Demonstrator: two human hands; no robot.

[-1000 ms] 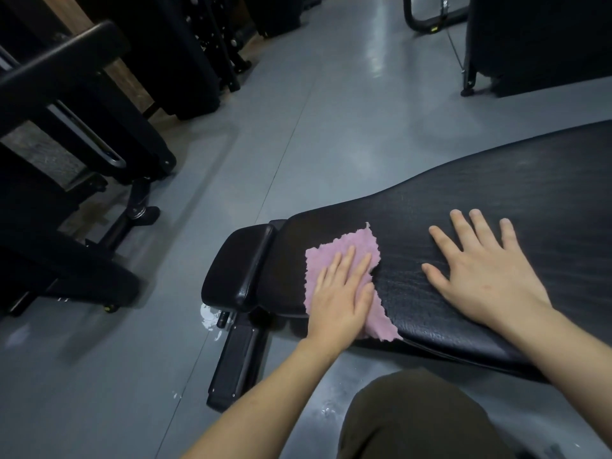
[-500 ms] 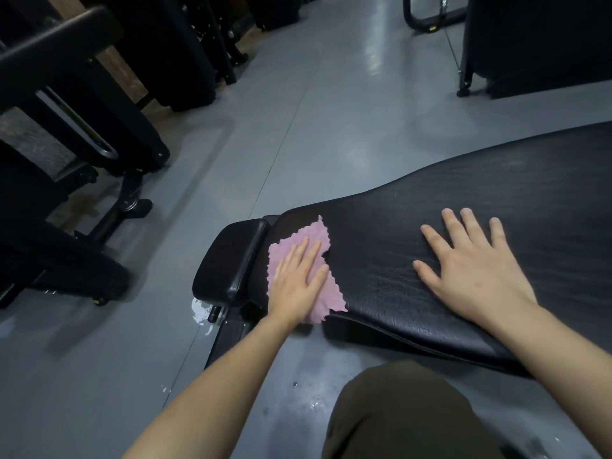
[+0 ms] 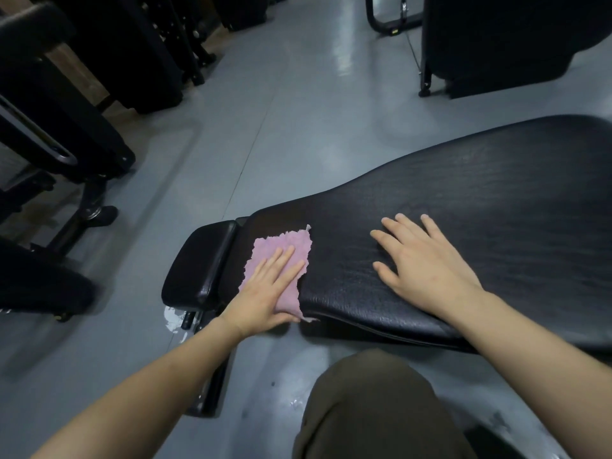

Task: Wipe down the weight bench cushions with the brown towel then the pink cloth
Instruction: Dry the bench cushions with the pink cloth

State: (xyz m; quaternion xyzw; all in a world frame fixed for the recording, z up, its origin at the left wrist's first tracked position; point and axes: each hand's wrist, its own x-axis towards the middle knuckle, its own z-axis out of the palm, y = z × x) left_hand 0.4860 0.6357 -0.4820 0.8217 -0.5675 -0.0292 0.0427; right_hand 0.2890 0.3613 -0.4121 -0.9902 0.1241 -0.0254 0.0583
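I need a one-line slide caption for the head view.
Left hand presses pink cloth on bench cushion; right hand rests flat.

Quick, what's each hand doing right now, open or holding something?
Left hand: open, fingers straight, pressing the pink cloth flat on the bench cushion.
Right hand: open, resting flat on the cushion, holding nothing.

The left hand (image 3: pixel 265 293) lies on the cloth (image 3: pixel 288 243), on the long cushion (image 3: pixel 496 210); small cushion (image 3: pixel 198 263) just left, right hand (image 3: pixel 427 263) right.
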